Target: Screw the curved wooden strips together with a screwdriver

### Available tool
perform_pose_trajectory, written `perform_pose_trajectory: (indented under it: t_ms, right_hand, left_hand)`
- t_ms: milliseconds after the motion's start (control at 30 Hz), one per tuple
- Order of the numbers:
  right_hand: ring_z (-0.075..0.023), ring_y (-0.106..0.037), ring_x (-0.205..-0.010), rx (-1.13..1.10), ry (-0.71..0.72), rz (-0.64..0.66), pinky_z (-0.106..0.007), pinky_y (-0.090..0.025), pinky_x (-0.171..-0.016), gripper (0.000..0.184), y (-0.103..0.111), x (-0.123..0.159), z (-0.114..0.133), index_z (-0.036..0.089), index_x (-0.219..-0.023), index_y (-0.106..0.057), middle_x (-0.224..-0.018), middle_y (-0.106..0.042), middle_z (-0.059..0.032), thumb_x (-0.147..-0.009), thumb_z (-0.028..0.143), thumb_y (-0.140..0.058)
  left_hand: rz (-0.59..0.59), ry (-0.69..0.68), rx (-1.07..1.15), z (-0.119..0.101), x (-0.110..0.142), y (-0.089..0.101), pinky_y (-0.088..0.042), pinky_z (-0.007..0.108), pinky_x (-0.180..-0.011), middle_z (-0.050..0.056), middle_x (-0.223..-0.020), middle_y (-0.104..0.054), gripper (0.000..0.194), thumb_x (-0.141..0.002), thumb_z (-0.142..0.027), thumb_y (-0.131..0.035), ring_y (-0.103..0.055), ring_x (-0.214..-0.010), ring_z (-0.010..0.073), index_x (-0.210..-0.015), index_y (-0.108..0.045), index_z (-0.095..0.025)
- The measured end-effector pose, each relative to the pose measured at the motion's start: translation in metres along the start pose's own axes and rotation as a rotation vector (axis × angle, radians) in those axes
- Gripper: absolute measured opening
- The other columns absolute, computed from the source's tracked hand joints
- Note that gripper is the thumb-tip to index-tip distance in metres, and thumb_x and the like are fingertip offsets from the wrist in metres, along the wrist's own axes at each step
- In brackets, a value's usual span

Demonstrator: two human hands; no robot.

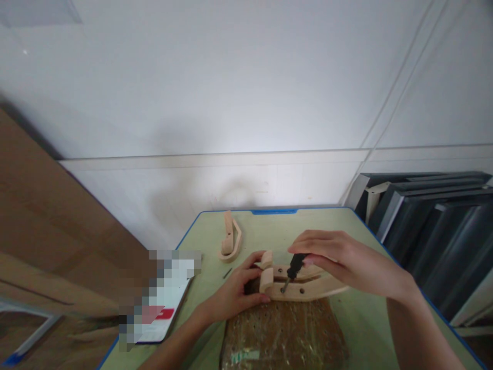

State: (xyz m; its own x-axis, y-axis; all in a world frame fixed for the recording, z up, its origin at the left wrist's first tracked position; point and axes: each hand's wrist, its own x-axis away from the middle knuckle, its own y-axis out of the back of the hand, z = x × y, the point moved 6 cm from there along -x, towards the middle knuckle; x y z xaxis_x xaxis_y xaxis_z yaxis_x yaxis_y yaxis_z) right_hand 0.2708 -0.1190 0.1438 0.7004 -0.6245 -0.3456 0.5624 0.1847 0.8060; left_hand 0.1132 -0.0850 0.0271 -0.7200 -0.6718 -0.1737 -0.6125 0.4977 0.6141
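My right hand (331,254) grips the black handle of a screwdriver (295,264), which leans with its tip at a hole in the near side of a pale wooden piece (316,293). More dark holes show along the wood. My left hand (244,285) is closed round the left, curled end of that piece, thumb on the near side and fingers on the far side. Beneath the wood lies a brown board (285,334) wrapped in shiny tape. Part of the right end of the wood is hidden behind my right hand.
A second curved wooden piece (230,239) lies farther back on the pale green table (185,239), which has a blue edge. Near it is a small thin dark rod (227,273). A phone-like flat device (164,308), partly blurred, lies left. Dark panels (435,231) lean at right.
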Motion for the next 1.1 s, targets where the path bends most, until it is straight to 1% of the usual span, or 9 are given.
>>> perform_pose_trajectory:
  t_ms: [133, 267, 533, 767, 933, 1100]
  right_hand:
    - [-0.0110, -0.053, -0.090, -0.007, 0.000, 0.008, -0.023, -0.041, -0.078, 0.027, 0.000, 0.000, 0.001, 0.022, -0.109, -0.055, -0.098, -0.059, -0.0036, -0.087, 0.018, -0.040]
    - [-0.0103, -0.054, -0.084, 0.022, -0.023, 0.018, -0.022, -0.040, -0.074, 0.022, 0.000, 0.001, -0.001, 0.018, -0.101, -0.058, -0.092, -0.059, -0.0038, -0.086, 0.019, -0.041]
    - [-0.0091, -0.052, -0.076, 0.066, -0.072, 0.043, -0.021, -0.037, -0.067, 0.020, -0.001, 0.004, -0.006, 0.017, -0.091, -0.058, -0.082, -0.057, -0.0021, -0.086, 0.028, -0.043]
    - [-0.0099, -0.050, -0.074, 0.207, -0.156, 0.036, -0.023, -0.033, -0.066, 0.020, -0.001, 0.003, -0.013, 0.019, -0.089, -0.055, -0.079, -0.056, 0.0016, -0.085, 0.036, -0.043]
    - [-0.0112, -0.049, -0.074, 0.300, -0.185, 0.041, -0.024, -0.031, -0.065, 0.020, -0.004, 0.001, -0.015, 0.020, -0.083, -0.050, -0.078, -0.056, 0.0022, -0.087, 0.036, -0.039]
    - [-0.0123, -0.046, -0.065, 0.444, -0.228, -0.023, -0.026, -0.026, -0.059, 0.027, -0.004, 0.000, -0.021, 0.019, -0.071, -0.044, -0.069, -0.053, 0.0028, -0.087, 0.039, -0.036]
  left_hand:
    - [-0.003, 0.000, -0.007, 0.001, 0.000, 0.000, -0.029, 0.033, -0.100, 0.006, -0.131, -0.034, 0.034, -0.071, -0.036, -0.062, -0.035, -0.119, 0.0252, -0.100, -0.061, -0.019]
    - [-0.008, 0.013, -0.023, 0.002, 0.001, 0.000, -0.029, 0.033, -0.100, 0.006, -0.132, -0.033, 0.034, -0.071, -0.036, -0.062, -0.034, -0.120, 0.0253, -0.099, -0.061, -0.018]
    - [-0.007, -0.002, -0.033, 0.003, 0.000, -0.001, -0.027, 0.034, -0.101, 0.006, -0.133, -0.032, 0.039, -0.071, -0.039, -0.061, -0.032, -0.121, 0.0262, -0.106, -0.059, -0.019]
    - [-0.007, 0.002, -0.054, 0.005, 0.001, -0.001, -0.028, 0.034, -0.100, 0.007, -0.132, -0.033, 0.036, -0.071, -0.039, -0.061, -0.033, -0.121, 0.0267, -0.100, -0.061, -0.017]
    - [0.002, -0.014, -0.049, 0.003, 0.000, -0.001, -0.028, 0.031, -0.100, 0.007, -0.131, -0.033, 0.033, -0.071, -0.036, -0.062, -0.033, -0.121, 0.0247, -0.098, -0.061, -0.017]
    - [0.001, -0.023, -0.041, 0.002, -0.001, -0.001, -0.028, 0.030, -0.100, 0.006, -0.130, -0.034, 0.031, -0.071, -0.034, -0.063, -0.034, -0.120, 0.0240, -0.098, -0.061, -0.018]
